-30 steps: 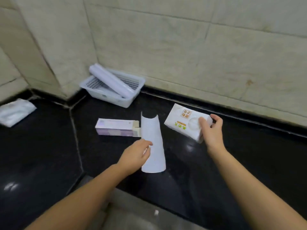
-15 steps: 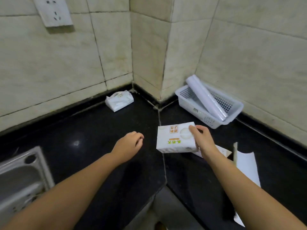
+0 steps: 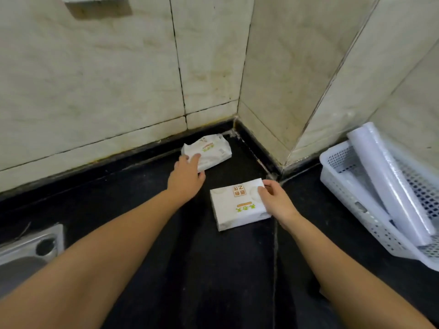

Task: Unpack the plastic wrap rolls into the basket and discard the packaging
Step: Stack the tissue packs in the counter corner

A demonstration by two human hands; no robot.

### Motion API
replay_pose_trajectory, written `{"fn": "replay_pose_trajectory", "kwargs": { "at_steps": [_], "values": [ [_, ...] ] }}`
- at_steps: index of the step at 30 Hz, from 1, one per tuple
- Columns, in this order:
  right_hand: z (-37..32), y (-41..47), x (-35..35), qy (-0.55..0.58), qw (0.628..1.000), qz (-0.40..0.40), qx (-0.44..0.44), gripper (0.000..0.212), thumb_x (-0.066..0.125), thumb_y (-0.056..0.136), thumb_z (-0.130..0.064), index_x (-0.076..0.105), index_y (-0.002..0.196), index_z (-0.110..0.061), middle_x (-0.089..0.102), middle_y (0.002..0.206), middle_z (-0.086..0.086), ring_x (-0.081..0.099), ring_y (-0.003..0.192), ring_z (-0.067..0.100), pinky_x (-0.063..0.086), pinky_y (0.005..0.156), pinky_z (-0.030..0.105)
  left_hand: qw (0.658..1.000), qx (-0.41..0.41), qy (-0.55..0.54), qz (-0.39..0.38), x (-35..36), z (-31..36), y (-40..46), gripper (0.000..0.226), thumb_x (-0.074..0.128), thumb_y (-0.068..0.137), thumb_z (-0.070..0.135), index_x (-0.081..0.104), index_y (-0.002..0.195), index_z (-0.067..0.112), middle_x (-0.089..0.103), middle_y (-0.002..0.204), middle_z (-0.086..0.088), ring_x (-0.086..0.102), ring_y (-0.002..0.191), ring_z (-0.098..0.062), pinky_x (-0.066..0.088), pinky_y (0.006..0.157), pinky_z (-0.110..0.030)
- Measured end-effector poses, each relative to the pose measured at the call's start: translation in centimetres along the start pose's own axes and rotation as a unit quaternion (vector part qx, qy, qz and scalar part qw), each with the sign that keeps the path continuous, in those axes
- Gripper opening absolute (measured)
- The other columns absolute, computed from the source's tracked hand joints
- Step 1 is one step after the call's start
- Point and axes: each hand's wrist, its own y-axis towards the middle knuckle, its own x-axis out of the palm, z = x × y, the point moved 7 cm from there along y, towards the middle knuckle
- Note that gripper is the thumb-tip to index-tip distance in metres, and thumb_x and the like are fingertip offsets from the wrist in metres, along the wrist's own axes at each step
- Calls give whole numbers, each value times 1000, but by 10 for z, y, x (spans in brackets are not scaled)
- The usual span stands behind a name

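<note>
A white perforated basket (image 3: 349, 186) stands at the right against the wall, with plastic wrap rolls (image 3: 389, 184) lying slanted in it. My right hand (image 3: 276, 200) grips the right edge of a full white tissue pack (image 3: 235, 205) that rests on the black counter. My left hand (image 3: 186, 174) reaches into the corner, fingers laid on a crumpled, partly used tissue pack (image 3: 209, 151) by the wall. The wrap box and loose packaging sheet are out of view.
The black stone counter (image 3: 142, 233) meets tiled walls at a corner (image 3: 235, 124). A steel sink rim (image 3: 28, 245) shows at the lower left. A wall socket's lower edge (image 3: 95, 1) is at the top left.
My view swung left toward the corner. My right hand carried the full tissue pack left and set it on the counter. My left hand reached forward onto the crumpled pack.
</note>
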Motion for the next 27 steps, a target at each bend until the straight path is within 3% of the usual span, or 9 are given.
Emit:
{"fn": "replay_pose_trajectory", "kwargs": {
  "at_steps": [4, 7, 10, 13, 16, 18, 21, 23, 27],
  "values": [
    [5, -9, 9, -19, 996, -78, -33, 49, 56, 91, -30, 35, 135, -32, 56, 121, -10, 60, 102, 3, 50, 80, 15, 997, -63, 19, -40, 25, -17, 36, 59, 53, 90, 36, 27, 141, 23, 6, 154, -20, 19, 136, -43, 30, 106, -52],
    [9, -26, 12, -21, 989, -128, -69, 52, 64, 87, -24, 36, 115, -58, 53, 115, -29, 55, 103, -17, 44, 79, 1, 996, -67, -28, -45, 30, -22, 39, 39, 51, 92, 27, 46, 124, 6, 28, 141, -26, 47, 113, -44, 43, 94, -45],
    [9, -37, 15, -41, 985, -147, -82, 65, 65, 85, -25, 25, 114, -68, 51, 120, -36, 50, 112, -16, 42, 85, 1, 985, -60, -155, 50, 8, -18, 25, 25, 49, 93, 16, 54, 109, -2, 44, 128, -24, 53, 102, -33, 42, 84, -32],
    [16, -43, 18, -22, 984, -152, -86, 63, 61, 88, -25, 26, 124, -63, 53, 122, -35, 50, 115, -14, 41, 91, 5, 972, 35, -210, 103, -18, 5, -8, 9, 55, 90, 13, 54, 95, 5, 48, 128, -14, 43, 98, -10, 31, 79, -13],
    [25, -49, 15, 88, 986, -131, -49, 46, 46, 93, -12, 47, 135, -32, 65, 122, -14, 60, 113, 4, 47, 94, 20, 960, 127, -225, 105, -30, 29, -56, 9, 59, 86, 16, 51, 86, 18, 45, 130, -4, 42, 101, -3, 35, 79, -10],
    [28, -56, 9, 199, 977, -78, -17, 40, 40, 92, -6, 59, 125, -16, 68, 120, 3, 65, 108, 14, 54, 85, 22, 965, 145, -205, 77, -21, 41, -83, 7, 58, 85, 14, 55, 92, 13, 42, 134, -4, 49, 103, -13, 45, 83, -25],
    [32, -69, -4, 251, 968, 3, 5, 45, 39, 97, -15, 36, 142, -14, 50, 141, 9, 54, 121, 17, 43, 103, 32, 981, 120, -155, 11, -1, 49, -104, 14, 56, 85, 12, 53, 98, 8, 37, 142, -5, 56, 100, -28, 51, 78, -40],
    [25, -83, 0, 173, 984, -16, -36, 55, 44, 96, -29, 22, 147, -28, 41, 148, -2, 46, 127, 10, 34, 111, 35, 978, 113, -174, -3, 1, 48, -109, 31, 54, 86, 14, 49, 117, 14, 32, 145, -3, 55, 106, -27, 50, 83, -37],
    [10, -105, 19, 25, 989, -36, -140, 66, 52, 92, -35, 13, 146, -41, 41, 142, -17, 41, 127, -1, 33, 106, 25, 929, 63, -359, -62, 11, 36, -118, 77, 52, 89, 20, 4, 145, 39, 23, 152, 9, 33, 129, -2, 32, 100, -22]
  ]
}}
